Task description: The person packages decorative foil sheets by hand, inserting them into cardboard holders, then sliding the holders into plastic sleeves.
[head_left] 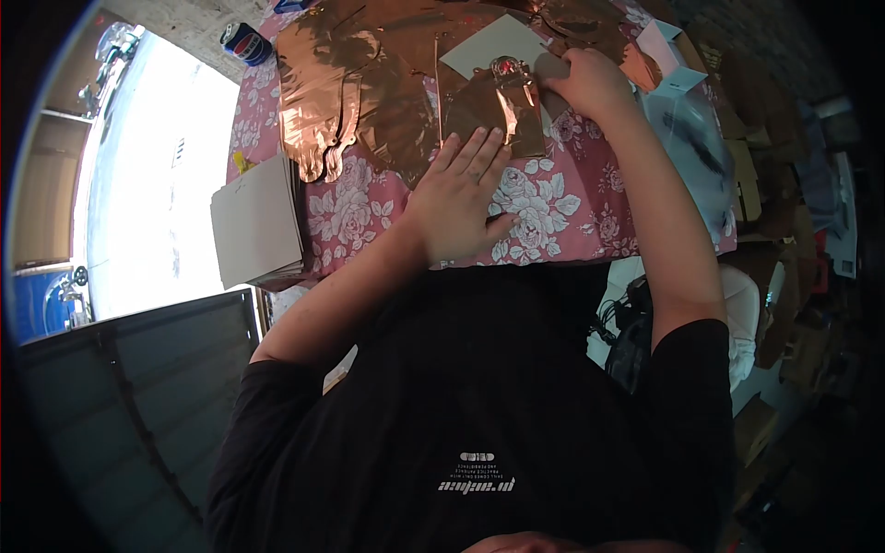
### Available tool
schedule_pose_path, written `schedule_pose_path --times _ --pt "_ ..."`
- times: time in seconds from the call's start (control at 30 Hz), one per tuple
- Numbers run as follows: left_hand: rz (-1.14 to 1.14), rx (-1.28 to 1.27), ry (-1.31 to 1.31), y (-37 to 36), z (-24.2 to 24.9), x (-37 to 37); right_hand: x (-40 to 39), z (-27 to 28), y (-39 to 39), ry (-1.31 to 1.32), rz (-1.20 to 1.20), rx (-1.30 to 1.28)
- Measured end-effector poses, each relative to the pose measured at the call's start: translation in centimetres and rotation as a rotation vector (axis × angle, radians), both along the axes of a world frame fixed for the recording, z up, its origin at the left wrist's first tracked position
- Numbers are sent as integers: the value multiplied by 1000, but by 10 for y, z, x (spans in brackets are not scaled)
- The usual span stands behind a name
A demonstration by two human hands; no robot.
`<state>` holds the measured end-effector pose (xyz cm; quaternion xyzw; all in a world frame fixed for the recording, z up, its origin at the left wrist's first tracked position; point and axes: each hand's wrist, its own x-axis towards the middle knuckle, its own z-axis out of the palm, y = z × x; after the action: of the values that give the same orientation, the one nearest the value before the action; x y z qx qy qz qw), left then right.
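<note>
Foil (472,103) under left hand (461,198) | card (493,46) by right hand (592,83) | box (666,55), contents unclear

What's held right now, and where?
The left hand holds nothing, lying flat on copper foil. Whether the right hand pinches the pale card by its right edge can't be told.

passage: cloth (358,207) between card stack (258,221) and left forearm (343,288) | block: foil sheets (396,106) beyond
</note>
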<state>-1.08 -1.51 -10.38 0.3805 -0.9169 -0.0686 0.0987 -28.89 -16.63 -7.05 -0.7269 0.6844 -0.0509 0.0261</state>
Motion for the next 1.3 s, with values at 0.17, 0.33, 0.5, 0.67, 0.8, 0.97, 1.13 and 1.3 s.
schedule_pose_path --times 0.17,0.33,0.5,0.67,0.8,0.97,1.13,1.3 --pt "1 11 8 -1 0 -1 -4 -12 -3 -81 37 -173" --pt "25 26 -18 -2 2 -3 8 2 16 51 -64 -310" --pt "33 15 -20 -1 2 -4 38 1 71 -378 -65 -238" --pt "38 13 -30 1 3 -5 45 -19 75 -696 -139 16" --pt "48 18 -22 1 2 -5 42 -15 73 -625 -95 -186" --pt "47 6 -42 1 3 -5 11 -29 19 -310 -32 -427" --pt "60 -2 -37 1 1 -5 8 -4 -4 -134 -220 -243" --pt "56 -17 -31 2 1 -5 -13 13 -28 -223 -160 -15"
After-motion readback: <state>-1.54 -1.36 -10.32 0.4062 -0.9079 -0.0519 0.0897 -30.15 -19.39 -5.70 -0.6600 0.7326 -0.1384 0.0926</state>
